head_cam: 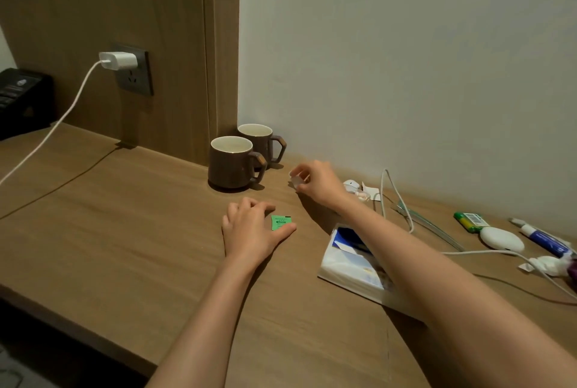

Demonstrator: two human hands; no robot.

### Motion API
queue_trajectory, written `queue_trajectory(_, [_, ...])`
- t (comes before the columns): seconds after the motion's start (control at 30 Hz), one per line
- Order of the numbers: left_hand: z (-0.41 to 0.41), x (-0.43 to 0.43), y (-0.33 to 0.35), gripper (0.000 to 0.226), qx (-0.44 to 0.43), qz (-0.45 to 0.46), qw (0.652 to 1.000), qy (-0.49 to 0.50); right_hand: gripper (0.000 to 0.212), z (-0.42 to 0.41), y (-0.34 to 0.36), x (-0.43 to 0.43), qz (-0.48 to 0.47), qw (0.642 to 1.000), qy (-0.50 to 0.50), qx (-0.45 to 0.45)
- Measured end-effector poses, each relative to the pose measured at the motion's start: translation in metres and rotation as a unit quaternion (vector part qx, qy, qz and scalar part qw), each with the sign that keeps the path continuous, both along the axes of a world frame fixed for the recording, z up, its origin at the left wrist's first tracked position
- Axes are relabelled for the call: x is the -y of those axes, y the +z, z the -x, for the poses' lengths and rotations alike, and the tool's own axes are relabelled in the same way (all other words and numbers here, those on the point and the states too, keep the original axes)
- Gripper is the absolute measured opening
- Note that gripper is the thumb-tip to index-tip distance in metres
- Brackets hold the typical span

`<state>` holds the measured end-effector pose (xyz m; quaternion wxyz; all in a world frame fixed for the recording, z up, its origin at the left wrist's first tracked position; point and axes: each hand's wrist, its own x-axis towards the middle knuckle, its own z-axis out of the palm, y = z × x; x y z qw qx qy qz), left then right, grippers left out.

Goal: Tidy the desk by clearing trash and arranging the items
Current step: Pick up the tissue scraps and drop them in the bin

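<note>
My left hand [249, 228] is resting on the table [125, 216], fingers loosely bent, holding nothing. A green packet [282, 223] is lying between its thumb and forefinger. My right hand [318, 183] is pinching a small white scrap [296, 178], with two mugs [234, 163] just to its left.

The right hand [317, 182] pinches a small white scrap [295, 180] too blurred to identify. Whether the left hand [249, 228] grips the green packet [279, 221] is unclear; its print is too small to read. The left edge cuts the black box [22, 100].
</note>
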<state>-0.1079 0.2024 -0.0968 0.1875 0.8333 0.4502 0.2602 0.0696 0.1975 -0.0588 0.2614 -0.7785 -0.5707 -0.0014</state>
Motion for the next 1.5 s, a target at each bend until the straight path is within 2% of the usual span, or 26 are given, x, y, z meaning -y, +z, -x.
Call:
queue_trajectory(0.4, [0.001,0.001,0.003,0.047,-0.022,0.007,1.0,0.006,0.025,0.031,0.042,0.081,-0.126,0.99,0.033,-0.049])
queue_trajectory(0.67, [0.001,0.003,0.007,0.041,-0.023,0.008,1.0,-0.02,0.024,0.043,0.041,0.132,-0.156,0.982,0.025,-0.101])
queue_trajectory(0.9, [0.032,0.023,0.012,0.034,-0.054,-0.037,0.994,-0.092,0.025,0.059,0.038,0.154,-0.165,0.979,0.037,-0.118])
queue_trajectory(1.03, [0.07,0.051,0.013,0.037,-0.04,-0.017,0.988,-0.148,0.024,0.074,0.036,0.161,-0.162,0.979,0.057,-0.113])
queue_trajectory(1.13, [0.102,0.08,0.021,0.043,-0.076,-0.001,0.98,-0.184,0.024,0.088,0.035,0.17,-0.163,0.977,0.08,-0.108])
queue_trajectory(1.23, [0.134,0.107,0.03,0.079,-0.128,0.039,0.965,-0.224,0.025,0.098,0.033,0.181,-0.161,0.977,0.095,-0.104])
queue_trajectory(1.3, [0.154,0.12,0.027,0.097,-0.143,0.031,0.959,-0.242,0.026,0.104,0.031,0.189,-0.158,0.976,0.101,-0.105])
queue_trajectory(1.4, [0.177,0.129,0.01,0.086,-0.138,-0.022,0.957,-0.255,0.025,0.114,0.028,0.202,-0.152,0.975,0.11,-0.12])
queue_trajectory(1.5, [0.192,0.135,-0.01,0.071,-0.084,-0.091,0.961,-0.248,0.024,0.125,0.025,0.215,-0.134,0.973,0.115,-0.151])
